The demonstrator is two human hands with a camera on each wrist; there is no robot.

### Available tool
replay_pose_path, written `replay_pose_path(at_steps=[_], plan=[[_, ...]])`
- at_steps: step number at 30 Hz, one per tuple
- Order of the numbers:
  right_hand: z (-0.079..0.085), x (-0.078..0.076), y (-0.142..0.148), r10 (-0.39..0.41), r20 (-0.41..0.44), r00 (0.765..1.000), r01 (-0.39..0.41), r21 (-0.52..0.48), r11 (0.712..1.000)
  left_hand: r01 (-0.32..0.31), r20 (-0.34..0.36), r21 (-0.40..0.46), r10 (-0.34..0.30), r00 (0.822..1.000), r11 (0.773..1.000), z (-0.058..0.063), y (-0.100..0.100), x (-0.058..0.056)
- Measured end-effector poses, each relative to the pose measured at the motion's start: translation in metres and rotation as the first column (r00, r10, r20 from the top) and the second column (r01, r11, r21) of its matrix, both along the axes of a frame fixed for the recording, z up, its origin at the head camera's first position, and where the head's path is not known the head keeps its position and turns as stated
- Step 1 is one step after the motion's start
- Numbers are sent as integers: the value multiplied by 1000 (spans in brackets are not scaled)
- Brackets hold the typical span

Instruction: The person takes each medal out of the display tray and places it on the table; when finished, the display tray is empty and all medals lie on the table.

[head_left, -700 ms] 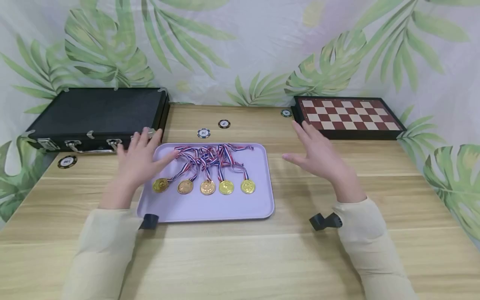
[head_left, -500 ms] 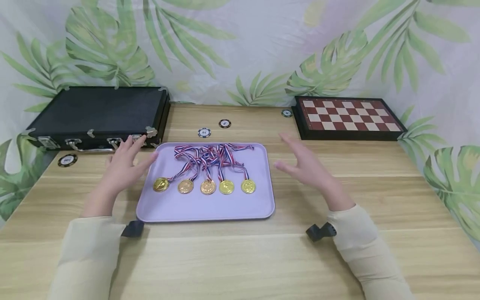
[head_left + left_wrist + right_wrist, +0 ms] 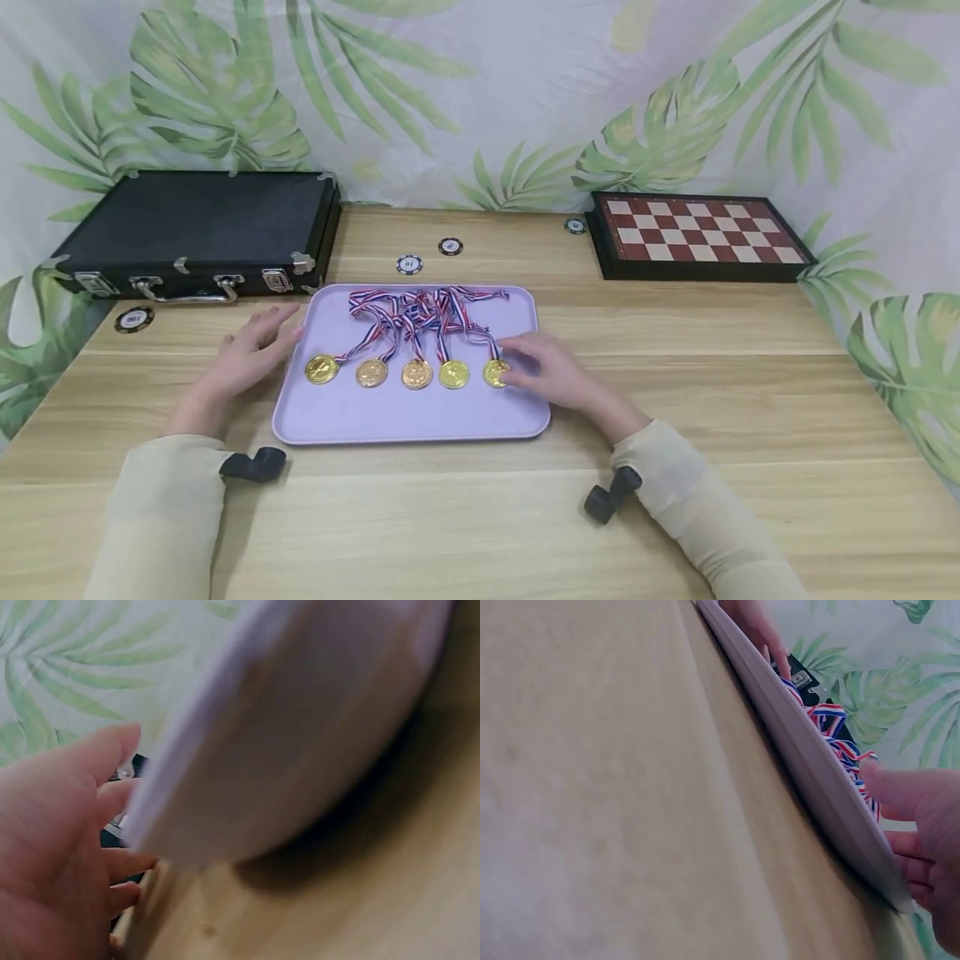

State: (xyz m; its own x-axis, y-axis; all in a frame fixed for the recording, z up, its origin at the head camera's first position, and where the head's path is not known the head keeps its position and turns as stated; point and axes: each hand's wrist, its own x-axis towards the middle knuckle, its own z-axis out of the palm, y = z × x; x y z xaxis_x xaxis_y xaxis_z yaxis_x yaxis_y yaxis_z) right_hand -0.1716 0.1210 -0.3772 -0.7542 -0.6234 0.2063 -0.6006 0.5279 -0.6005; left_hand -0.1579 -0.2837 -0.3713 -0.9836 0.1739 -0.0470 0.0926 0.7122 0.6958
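Note:
A lilac tray (image 3: 412,421) lies on the table with several medals in a row. Their striped ribbons (image 3: 420,312) are bunched toward its far side. Over the tray's right part is my right hand (image 3: 555,371), its thumb overlapping the rightmost medal (image 3: 494,372) and a gap showing between thumb and fingers. My left hand (image 3: 240,358) is beside the tray's left rim, fingers loosely bent and thumb tip right at the edge. The left wrist view shows the left thumb (image 3: 116,746) close to the tray wall (image 3: 247,772). In the right wrist view, the right hand (image 3: 930,832) reaches past the rim.
A black case (image 3: 195,225) with metal latches stands at the back left. At the back right lies a chequered board box (image 3: 701,237). Poker chips are scattered about, among them a black one (image 3: 134,319) at the left and a blue-white one (image 3: 408,264) behind the tray.
My right hand has come down and left, from beside the tray to over the rightmost medal. My left hand has moved back and left, off the tray's corner to beside its rim.

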Motion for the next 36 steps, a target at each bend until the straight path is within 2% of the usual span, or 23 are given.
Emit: replay_pose_path(at_steps=[2, 5, 12, 20, 32, 36], plan=[[-5, -1, -1, 1, -56, 998, 2, 43, 999, -6, -29, -68, 4, 1000, 998, -5, 0, -1], [-7, 0, -2, -16, -105, 994, 26, 98, 995, -12, -29, -127, 8, 1000, 992, -8, 2, -1], [-6, 1, -6, 2, -139, 990, 22, 175, 984, -41, -48, -167, 33, 998, 985, -9, 3, 2], [-5, 0, -11, -12, -138, 990, 45, 241, 969, -88, -105, -159, 72, 992, 983, -11, 4, 4], [-8, 4, -7, -35, -143, 989, 62, 190, 980, -134, -127, -183, 111, 986, 974, -15, 11, 1], [-7, 6, -10, -22, -103, 994, 38, 157, 987, -149, -140, -183, 125, 982, 972, -15, 10, 2]])
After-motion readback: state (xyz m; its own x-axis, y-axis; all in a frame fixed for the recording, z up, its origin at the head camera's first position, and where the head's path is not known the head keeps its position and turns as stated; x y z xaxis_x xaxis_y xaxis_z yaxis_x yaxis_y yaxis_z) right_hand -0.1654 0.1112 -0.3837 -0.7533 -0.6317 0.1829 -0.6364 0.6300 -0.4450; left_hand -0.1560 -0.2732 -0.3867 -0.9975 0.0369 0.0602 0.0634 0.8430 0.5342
